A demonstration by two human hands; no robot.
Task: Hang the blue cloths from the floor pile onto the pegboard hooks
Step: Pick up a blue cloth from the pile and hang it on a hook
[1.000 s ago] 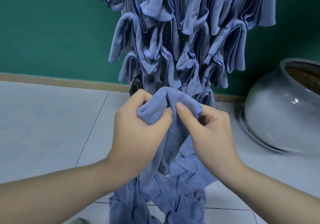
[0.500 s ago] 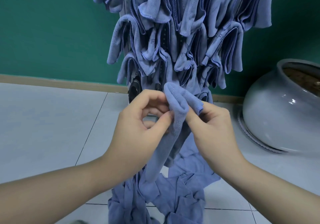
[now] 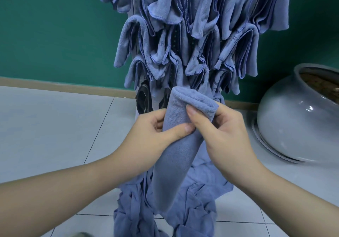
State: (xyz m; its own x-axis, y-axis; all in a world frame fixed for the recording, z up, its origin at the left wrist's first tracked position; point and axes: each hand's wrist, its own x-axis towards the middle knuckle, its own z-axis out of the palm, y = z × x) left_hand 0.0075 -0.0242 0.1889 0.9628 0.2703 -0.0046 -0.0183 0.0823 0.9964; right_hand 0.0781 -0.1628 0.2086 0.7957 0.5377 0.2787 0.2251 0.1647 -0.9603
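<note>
While the floor pile (image 3: 165, 216) of blue cloths lies nearest, crumpled on the pale tiles between the forearms, one cloth (image 3: 176, 145) is raised from it and hangs down over it as a folded strip.

Left hand (image 3: 152, 136): thumb and curled fingers pinch the strip's left edge, just under the fold.

Right hand (image 3: 225, 132): thumb pressed on the front, fingers curled behind, pinching the rolled top of the strip.

Held fold: rounded loop uppermost, close before the lowest row of the pegboard (image 3: 156, 101), where dark hooks (image 3: 143, 97) show bare at lower left.

Hung cloths (image 3: 201, 35): many, draped in tiers above, hiding most of the board.

Grey pot (image 3: 293, 123): on the floor at right, apart from the work.

Green wall (image 3: 55, 31): behind all.

Handling note: the loop is best kept open and snug between both pinches, then slid over a free hook until its fold seats; neighbouring cloths look easy to dislodge.
</note>
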